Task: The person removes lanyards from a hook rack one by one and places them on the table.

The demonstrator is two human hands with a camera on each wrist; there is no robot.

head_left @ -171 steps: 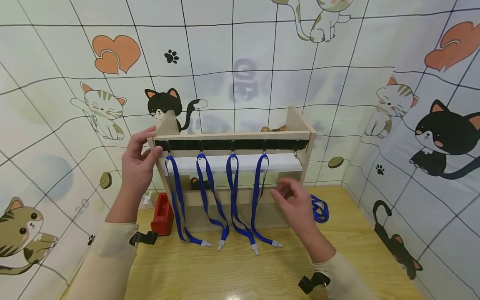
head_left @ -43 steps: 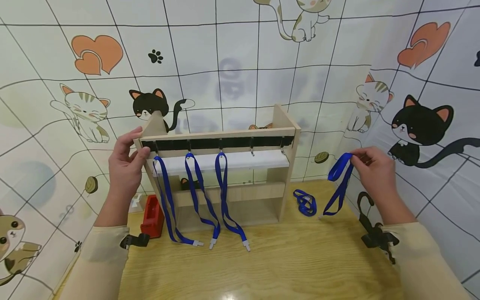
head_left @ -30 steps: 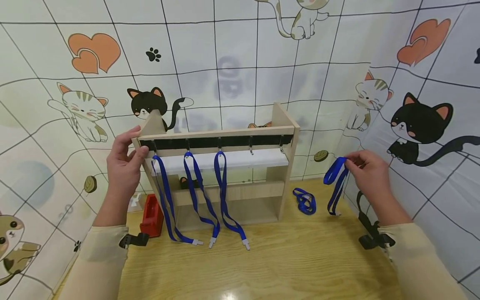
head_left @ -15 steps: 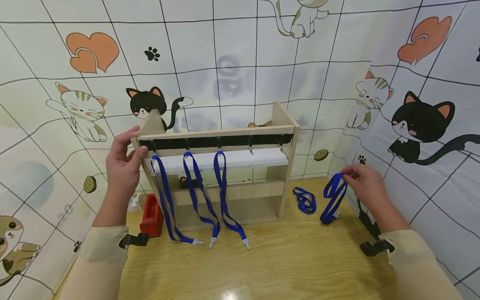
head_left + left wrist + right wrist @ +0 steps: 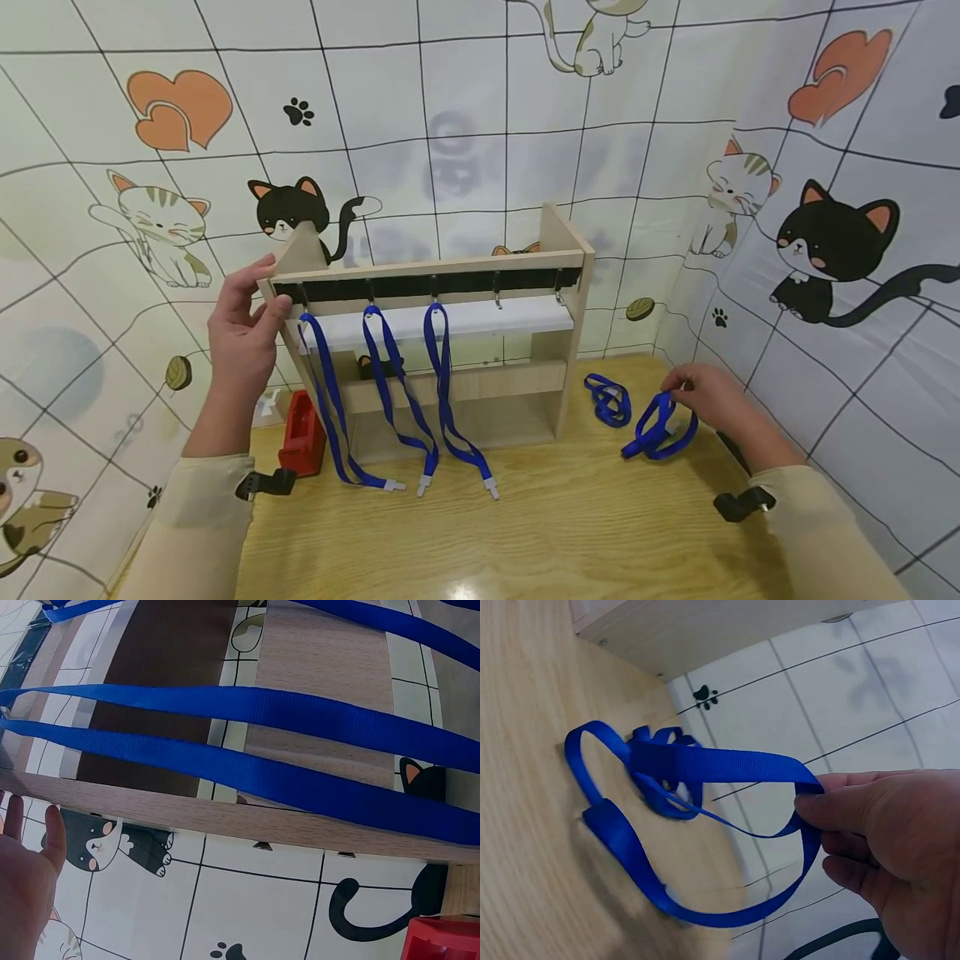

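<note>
At the right of the table, my right hand (image 5: pixel 708 398) pinches a blue lanyard (image 5: pixel 654 437) by thumb and fingertips. In the right wrist view, the held lanyard (image 5: pixel 735 765) hangs in loose loops, its lower part down at the tabletop. My left hand (image 5: pixel 246 329) holds the upper left corner of a small wooden shelf (image 5: pixel 480 382), thumb in front and fingers around the side. Below the shelf's top edge runs a black strip (image 5: pixel 405 285) with several metal hooks. Three blue lanyards (image 5: pixel 444 367) hang from its left hooks, their clips on the table; the two right hooks (image 5: pixel 498 298) are bare.
Another blue lanyard (image 5: pixel 609 400) lies coiled on the table between the shelf and my right hand. A red tape dispenser (image 5: pixel 303 435) stands against the shelf's left side. Cat-print covering lines the walls behind and beside the wooden table (image 5: pixel 450 546).
The fourth lanyard has left its hook in my right hand and gone to the right. During the last second my right hand lowered it to the table. My left hand keeps its hold.
</note>
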